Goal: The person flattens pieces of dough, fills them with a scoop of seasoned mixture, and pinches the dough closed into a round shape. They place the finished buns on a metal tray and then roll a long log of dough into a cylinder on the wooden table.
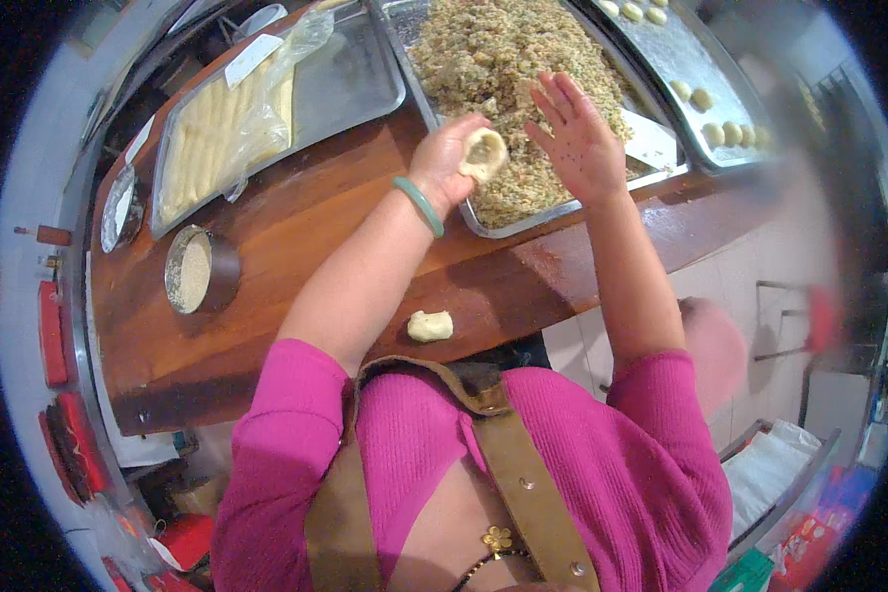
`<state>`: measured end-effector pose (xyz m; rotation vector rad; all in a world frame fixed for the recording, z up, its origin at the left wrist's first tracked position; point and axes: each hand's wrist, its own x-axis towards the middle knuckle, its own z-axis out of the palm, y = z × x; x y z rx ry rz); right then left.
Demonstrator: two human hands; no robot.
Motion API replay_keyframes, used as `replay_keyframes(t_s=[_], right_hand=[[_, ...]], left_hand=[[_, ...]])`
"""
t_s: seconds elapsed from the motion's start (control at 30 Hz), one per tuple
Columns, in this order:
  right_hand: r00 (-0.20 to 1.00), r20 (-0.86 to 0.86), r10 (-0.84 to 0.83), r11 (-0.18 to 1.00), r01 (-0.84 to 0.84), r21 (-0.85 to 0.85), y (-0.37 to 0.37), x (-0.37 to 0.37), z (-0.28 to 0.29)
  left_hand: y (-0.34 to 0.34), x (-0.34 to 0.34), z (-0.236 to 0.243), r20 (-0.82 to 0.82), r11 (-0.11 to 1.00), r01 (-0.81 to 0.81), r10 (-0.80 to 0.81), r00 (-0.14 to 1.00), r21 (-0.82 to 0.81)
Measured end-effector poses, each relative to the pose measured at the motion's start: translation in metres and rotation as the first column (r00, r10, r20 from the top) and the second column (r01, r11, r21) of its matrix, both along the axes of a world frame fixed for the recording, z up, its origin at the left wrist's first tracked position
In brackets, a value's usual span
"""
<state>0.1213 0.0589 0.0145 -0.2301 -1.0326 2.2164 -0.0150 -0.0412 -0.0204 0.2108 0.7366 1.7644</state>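
Note:
My left hand [444,163], a green bangle on its wrist, holds a pale dough piece [483,156] shaped into a hollow cup. My right hand [577,143] is open, fingers apart, with small bits stuck on the palm, just right of the dough and over a metal tray [503,231] heaped with crumbly mixed filling [508,49]. A white flat tool [651,146] lies at that tray's right side. A small lump of pale dough [429,326] sits on the wooden table [326,227] between my forearms.
A tray [350,69] at left holds long dough rolls [217,138] under plastic. A round tin [202,271] of pale granules and a smaller dish [120,207] sit left. A tray [676,59] of small dough balls is at upper right. A pink stool [715,355] stands right of the table.

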Motion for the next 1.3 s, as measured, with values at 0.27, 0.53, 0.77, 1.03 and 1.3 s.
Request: replay_keyframes(t_s=[0.27,0.53,0.77,1.03,1.3], right_hand=[[0.946,-0.234,0.223,0.907,-0.289,-0.306,0.004,0.005,-0.023],[0.963,-0.120,0.241,0.911,-0.267,-0.314,-0.004,0.004,-0.026],[0.909,0.358,-0.213,0.815,-0.037,0.578,-0.016,0.025,-0.021],[0.977,0.132,-0.167,0.606,-0.004,0.795,-0.068,0.009,-0.004],[0.964,0.058,-0.261,0.762,0.169,0.625,-0.093,0.000,0.003]], left_hand=[[0.035,-0.001,0.018,0.065,0.992,-0.119,0.122,0.990,-0.040],[0.036,0.038,0.008,0.061,0.995,-0.032,0.026,0.998,0.095],[0.000,0.020,0.029,0.253,0.948,-0.273,0.227,0.940,0.163],[-0.054,0.056,0.037,-0.072,0.989,-0.034,0.045,0.996,0.144],[-0.082,0.066,0.041,-0.155,0.991,-0.042,0.062,0.986,0.129]])
